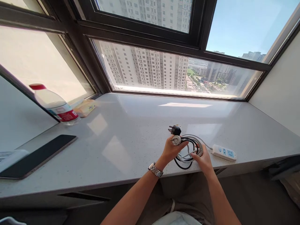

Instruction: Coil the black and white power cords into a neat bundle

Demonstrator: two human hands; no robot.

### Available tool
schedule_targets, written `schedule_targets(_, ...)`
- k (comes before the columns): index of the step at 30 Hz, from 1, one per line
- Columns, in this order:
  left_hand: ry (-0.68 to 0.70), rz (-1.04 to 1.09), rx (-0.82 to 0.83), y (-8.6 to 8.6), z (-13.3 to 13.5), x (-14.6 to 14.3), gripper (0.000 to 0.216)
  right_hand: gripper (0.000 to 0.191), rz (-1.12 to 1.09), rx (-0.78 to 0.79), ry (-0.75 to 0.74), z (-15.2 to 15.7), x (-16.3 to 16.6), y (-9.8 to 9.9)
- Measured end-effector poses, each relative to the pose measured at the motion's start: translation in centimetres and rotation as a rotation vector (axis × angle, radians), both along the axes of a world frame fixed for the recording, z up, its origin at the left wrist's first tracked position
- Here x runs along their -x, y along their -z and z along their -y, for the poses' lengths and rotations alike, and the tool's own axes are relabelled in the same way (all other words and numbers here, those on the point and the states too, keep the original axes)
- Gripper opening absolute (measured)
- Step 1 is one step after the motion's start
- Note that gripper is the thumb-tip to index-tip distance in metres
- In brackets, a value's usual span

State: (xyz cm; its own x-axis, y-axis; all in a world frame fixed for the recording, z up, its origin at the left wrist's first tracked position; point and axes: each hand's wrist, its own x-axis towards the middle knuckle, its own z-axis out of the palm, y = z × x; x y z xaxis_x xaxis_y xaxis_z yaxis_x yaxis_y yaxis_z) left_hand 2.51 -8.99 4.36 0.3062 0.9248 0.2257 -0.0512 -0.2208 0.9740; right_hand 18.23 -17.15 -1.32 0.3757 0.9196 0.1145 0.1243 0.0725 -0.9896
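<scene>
My left hand (171, 150), a metal watch on its wrist, grips a white plug (175, 140) and a black plug (175, 129) held up above the sill. Both plugs lead into a coil of white and black cable (190, 150) that lies on the grey window sill (131, 137). My right hand (203, 160) rests on the coil's right side, fingers pressed on the loops. A white power strip (224, 152) with blue sockets lies just right of the coil, joined to the white cable.
A plastic water bottle (55, 104) with a red cap and label stands at the far left, a yellowish packet (85, 107) beside it. A dark flat tablet or phone (37, 155) lies at the left front. Windows rise behind the sill; a white wall closes the right.
</scene>
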Motion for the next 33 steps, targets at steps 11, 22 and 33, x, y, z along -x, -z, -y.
schedule_targets(11,0.092,0.005,0.041,0.6,-0.3,0.1,0.037,0.036,-0.134,-0.027,0.059,0.2,0.6,-0.3)
schedule_targets(22,0.119,0.028,0.114,0.1,-0.1,1.0,0.039,0.062,-0.238,0.087,-0.228,1.0,-3.3,-2.7)
schedule_targets(33,0.076,0.088,0.075,-1.7,0.4,1.2,0.036,0.023,-0.327,0.371,-0.248,0.3,-3.9,-2.4)
